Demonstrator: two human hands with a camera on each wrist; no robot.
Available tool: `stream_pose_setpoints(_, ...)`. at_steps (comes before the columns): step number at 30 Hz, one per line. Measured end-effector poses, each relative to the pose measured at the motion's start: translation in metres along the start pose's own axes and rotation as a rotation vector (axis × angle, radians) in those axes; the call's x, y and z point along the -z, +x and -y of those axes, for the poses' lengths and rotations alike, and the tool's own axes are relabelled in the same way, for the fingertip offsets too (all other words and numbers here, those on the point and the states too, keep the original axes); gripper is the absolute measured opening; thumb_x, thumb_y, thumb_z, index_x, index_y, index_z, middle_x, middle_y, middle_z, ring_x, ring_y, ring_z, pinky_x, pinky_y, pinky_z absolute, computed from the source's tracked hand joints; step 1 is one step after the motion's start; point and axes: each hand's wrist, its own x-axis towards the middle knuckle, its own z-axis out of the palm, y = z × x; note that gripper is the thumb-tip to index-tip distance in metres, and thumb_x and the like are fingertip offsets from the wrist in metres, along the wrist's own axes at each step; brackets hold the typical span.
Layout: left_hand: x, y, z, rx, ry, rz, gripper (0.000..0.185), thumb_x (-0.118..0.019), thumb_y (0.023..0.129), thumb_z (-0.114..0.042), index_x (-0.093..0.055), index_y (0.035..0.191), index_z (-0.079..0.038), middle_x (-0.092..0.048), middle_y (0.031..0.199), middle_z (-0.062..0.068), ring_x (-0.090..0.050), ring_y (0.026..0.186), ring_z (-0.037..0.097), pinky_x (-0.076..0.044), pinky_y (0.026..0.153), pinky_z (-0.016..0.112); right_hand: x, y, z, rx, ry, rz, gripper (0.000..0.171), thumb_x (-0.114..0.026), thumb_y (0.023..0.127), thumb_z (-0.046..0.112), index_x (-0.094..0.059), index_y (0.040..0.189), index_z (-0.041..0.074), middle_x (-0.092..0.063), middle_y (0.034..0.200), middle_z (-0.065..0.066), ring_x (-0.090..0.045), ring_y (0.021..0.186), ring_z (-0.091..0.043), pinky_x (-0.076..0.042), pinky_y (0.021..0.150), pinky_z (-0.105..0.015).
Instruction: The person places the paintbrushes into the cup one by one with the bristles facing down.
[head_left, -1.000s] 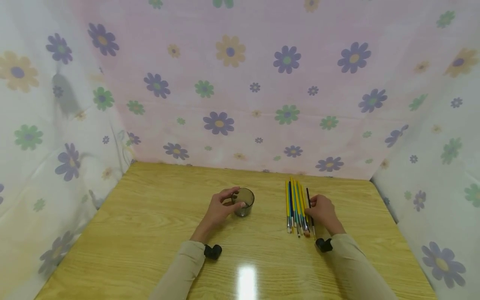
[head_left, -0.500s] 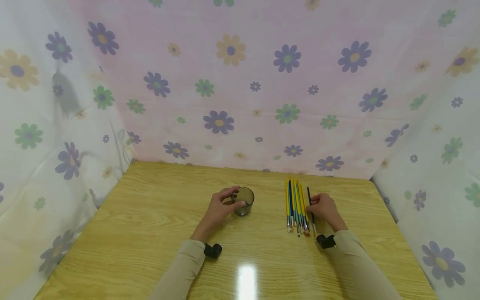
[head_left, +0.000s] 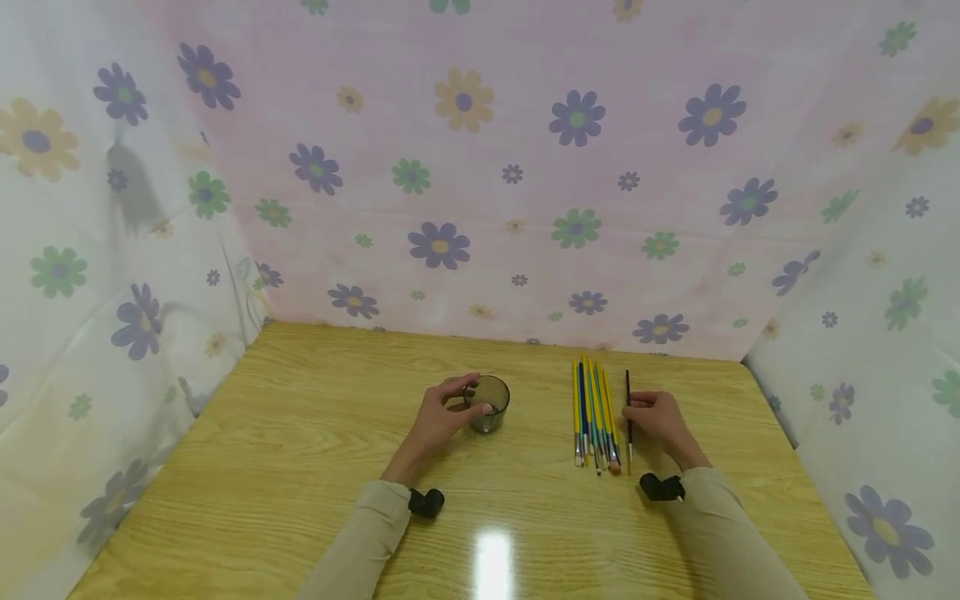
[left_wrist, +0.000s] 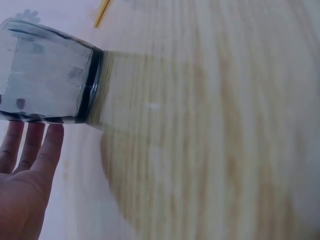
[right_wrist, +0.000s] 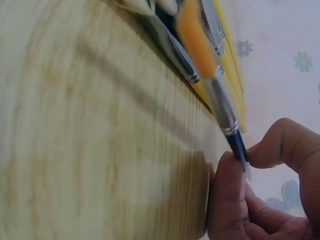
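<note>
The left hand (head_left: pixel 438 417) curls around a dark cup (head_left: pixel 491 403) standing mid-desk (head_left: pixel 300 450). To the right, the right hand (head_left: pixel 654 419) pinches a black brush (head_left: pixel 628 414) between thumb and fingers, just right of the brush row (head_left: pixel 592 412) and apart from it.

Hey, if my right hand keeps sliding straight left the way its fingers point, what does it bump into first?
The right hand already pinches the black brush. Going left, it would probably first meet the row of yellow and blue brushes, then much farther on the dark cup.
</note>
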Motion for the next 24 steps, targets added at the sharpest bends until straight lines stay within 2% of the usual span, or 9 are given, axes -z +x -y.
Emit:
stream_pose_setpoints(7, 0.000, -0.001, 0.003, 0.000, 0.008, -0.013, 0.055, -0.079, 0.091, -0.013, -0.060, 0.143, -0.011, -0.057, 0.141, 0.014, -0.055, 0.126, 0.035, -0.051, 0.106, 0.049, 0.003, 0.002, -0.011, -0.007, 0.068, -0.007, 0.053, -0.062, 0.100, 0.013, -0.048, 0.142, -0.015, -0.062, 0.126, -0.027, -0.062, 0.090, -0.005, -0.056, 0.075, -0.019)
stream_pose_setpoints(10, 0.000, 0.000, 0.005, 0.001, 0.021, -0.019, 0.055, -0.079, 0.091, -0.013, -0.061, 0.143, -0.012, -0.057, 0.141, 0.014, -0.055, 0.126, 0.035, -0.052, 0.105, 0.049, 0.002, 0.002, -0.015, -0.001, 0.128, 0.003, 0.054, -0.061, 0.101, 0.012, -0.044, 0.144, -0.016, -0.063, 0.120, -0.022, -0.062, 0.087, -0.003, -0.057, 0.075, -0.020)
stream_pose_setpoints(13, -0.001, -0.001, 0.005, 0.005, 0.024, -0.024, 0.055, -0.079, 0.091, -0.012, -0.061, 0.143, -0.011, -0.057, 0.141, 0.015, -0.056, 0.126, 0.036, -0.052, 0.105, 0.050, 0.001, 0.001, -0.018, -0.015, 0.217, -0.009, 0.054, -0.061, 0.101, 0.009, -0.043, 0.146, -0.015, -0.064, 0.112, -0.010, -0.063, 0.083, -0.001, -0.059, 0.075, -0.020)
stream_pose_setpoints(17, -0.002, -0.001, 0.004, -0.004, 0.021, -0.025, 0.054, -0.078, 0.091, -0.011, -0.061, 0.142, -0.010, -0.057, 0.141, 0.019, -0.056, 0.125, 0.039, -0.051, 0.105, 0.052, -0.002, 0.000, -0.021, -0.029, 0.337, -0.065, 0.055, -0.063, 0.099, 0.006, -0.044, 0.147, -0.011, -0.062, 0.102, 0.004, -0.063, 0.081, 0.001, -0.059, 0.074, -0.019)
stream_pose_setpoints(24, -0.002, -0.002, 0.003, -0.012, 0.019, -0.027, 0.053, -0.078, 0.092, -0.012, -0.061, 0.142, -0.010, -0.056, 0.141, 0.020, -0.056, 0.125, 0.039, -0.051, 0.105, 0.053, -0.004, -0.003, -0.021, -0.026, 0.457, -0.131, 0.057, -0.062, 0.097, 0.001, -0.042, 0.150, -0.008, -0.062, 0.101, 0.011, -0.064, 0.084, 0.004, -0.059, 0.076, -0.017)
